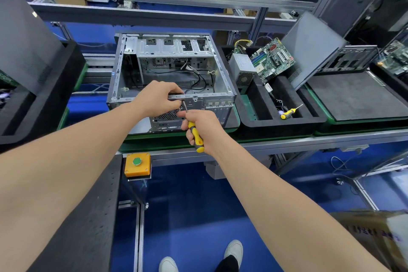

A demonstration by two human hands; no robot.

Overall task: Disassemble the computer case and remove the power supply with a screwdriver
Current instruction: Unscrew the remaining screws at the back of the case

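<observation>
Green-matted worktop is carrying the open grey metal computer case; the slanted tip is risking slipping and dropping a screw inside. The left hand is curling round the rear rail, and the right hand is clamping the yellow-and-black screwdriver. The grey boxy power supply is lying in the black foam tray alongside.

No legible text — cardboard box print too blurred.

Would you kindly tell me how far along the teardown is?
Done: the side panel is off, and a power supply and motherboard sit in the foam tray beside the gutted case. In hand: the right hand holds a yellow screwdriver at the case's rear rail, the left hand pinching at its tip. Left: likely that rail screw and loose cables inside.
</observation>
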